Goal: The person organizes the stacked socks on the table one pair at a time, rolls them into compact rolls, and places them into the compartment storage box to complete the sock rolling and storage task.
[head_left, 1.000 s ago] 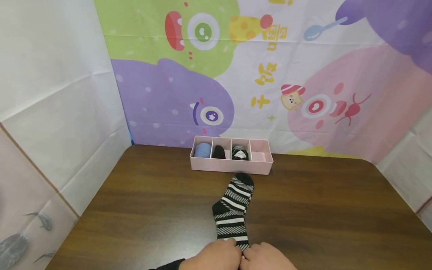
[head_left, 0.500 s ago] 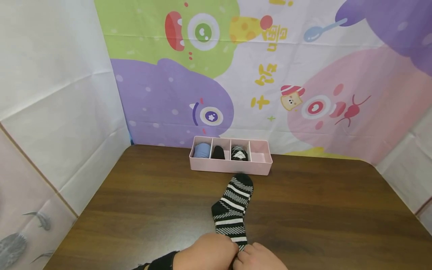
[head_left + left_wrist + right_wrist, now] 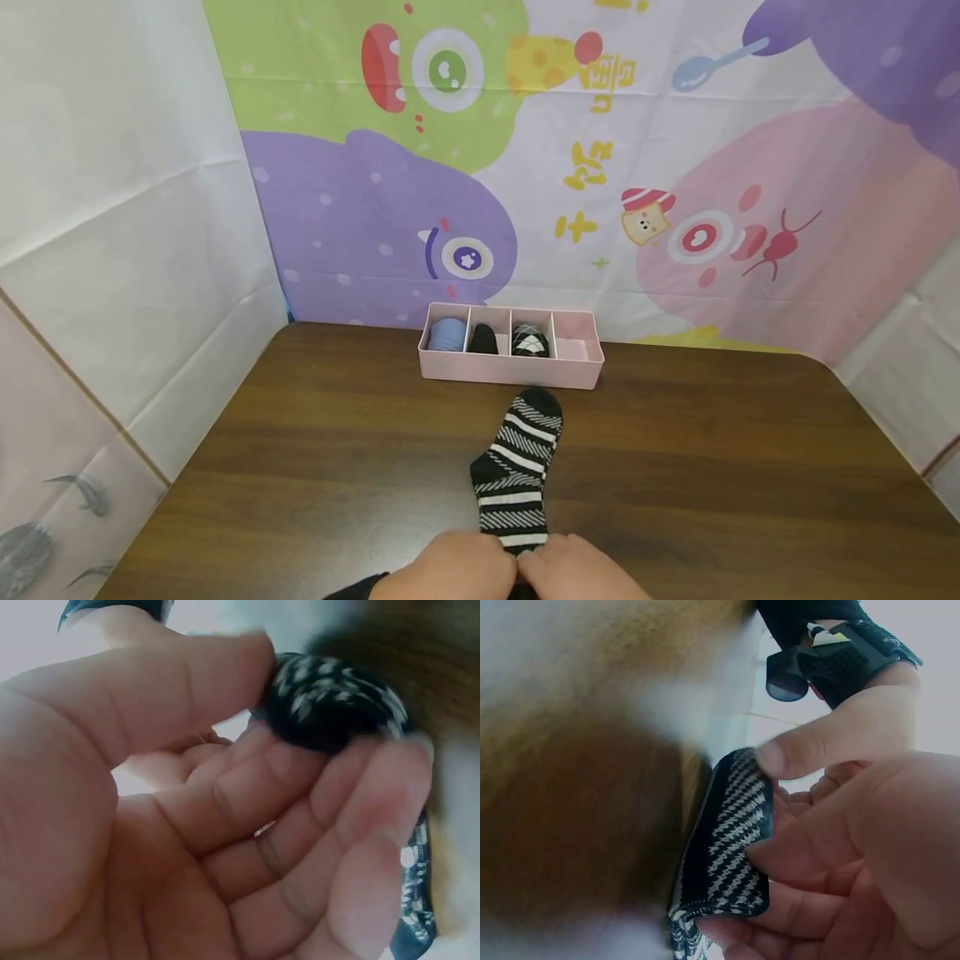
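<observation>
A black sock [image 3: 513,471] with white and grey stripes lies on the table, its black toe pointing towards the pink box. Side by side at the near end, my left hand [image 3: 453,567] and right hand [image 3: 581,571] hold its cuff. In the left wrist view, the curled fingers and thumb of the left hand are around the bunched cuff [image 3: 337,705]. The right wrist view shows the cuff folded over into a flat band [image 3: 735,832], pinched by the right thumb and fingers, with the left thumb at its far corner.
A pink divided box [image 3: 510,369] stands at the back of the brown table [image 3: 712,467]. From left, its compartments hold a blue rolled sock [image 3: 447,334], a black one [image 3: 483,339] and a black-and-white checked one [image 3: 530,340]; the rightmost shows its bare bottom. A cartoon-printed cloth hangs behind.
My left hand shifts left, then settles lower beside the right hand. Both hands stay at the cuff, while the sock's foot and the box hold their places.
</observation>
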Available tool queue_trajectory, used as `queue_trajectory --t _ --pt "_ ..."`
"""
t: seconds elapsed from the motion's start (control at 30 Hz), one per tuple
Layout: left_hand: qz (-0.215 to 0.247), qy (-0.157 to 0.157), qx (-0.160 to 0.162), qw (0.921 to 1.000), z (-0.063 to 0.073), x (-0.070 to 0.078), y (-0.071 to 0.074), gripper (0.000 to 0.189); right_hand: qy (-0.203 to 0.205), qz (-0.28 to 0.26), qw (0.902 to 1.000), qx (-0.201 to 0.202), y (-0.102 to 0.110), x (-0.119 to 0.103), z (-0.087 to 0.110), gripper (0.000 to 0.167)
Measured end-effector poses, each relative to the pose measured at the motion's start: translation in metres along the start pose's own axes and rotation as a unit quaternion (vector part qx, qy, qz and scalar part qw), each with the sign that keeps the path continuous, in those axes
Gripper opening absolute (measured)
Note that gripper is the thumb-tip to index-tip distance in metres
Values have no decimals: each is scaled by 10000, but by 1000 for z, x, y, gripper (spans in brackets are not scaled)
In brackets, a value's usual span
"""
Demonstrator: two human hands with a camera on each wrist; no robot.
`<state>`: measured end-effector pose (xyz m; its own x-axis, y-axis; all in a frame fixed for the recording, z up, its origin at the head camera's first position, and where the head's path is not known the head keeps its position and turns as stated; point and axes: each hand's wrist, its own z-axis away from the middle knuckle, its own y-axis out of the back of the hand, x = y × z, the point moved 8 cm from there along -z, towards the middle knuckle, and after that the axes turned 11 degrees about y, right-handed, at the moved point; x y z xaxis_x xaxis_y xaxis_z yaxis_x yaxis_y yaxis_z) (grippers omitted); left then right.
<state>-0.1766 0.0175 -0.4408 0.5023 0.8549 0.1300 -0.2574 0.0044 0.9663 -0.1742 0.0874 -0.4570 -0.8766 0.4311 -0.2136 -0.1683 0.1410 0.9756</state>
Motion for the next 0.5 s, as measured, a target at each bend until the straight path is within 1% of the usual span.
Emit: queue_trajectory --t 0.03,0.1,0.23,0.3,0.37,0.43,0.5 --pt "80 41 -66 9999 0 -1 -1 21 -135 -170 9998 21 1 2 0 18" --pt "76 75 -144 9998 -1 -2 -2 21 -331 -400 9986 104 2 5 1 18" --pt "-55 90 -141 9998 -4 -3 -3 20 -277 -445 9977 420 5 6 5 25" --pt "-10 179 -261 9995 -5 -5 -5 21 -186 -403 9978 485 5 6 7 26" --pt "201 343 -489 9980 -5 -9 -8 22 -54 -301 9980 547 7 5 8 24" --pt "374 523 -742 9952 -5 -12 -11 24 257 -65 9974 674 9 2 7 21" --pt "435 654 -850 9933 -5 -15 -13 24 548 138 9949 832 12 -3 5 17"
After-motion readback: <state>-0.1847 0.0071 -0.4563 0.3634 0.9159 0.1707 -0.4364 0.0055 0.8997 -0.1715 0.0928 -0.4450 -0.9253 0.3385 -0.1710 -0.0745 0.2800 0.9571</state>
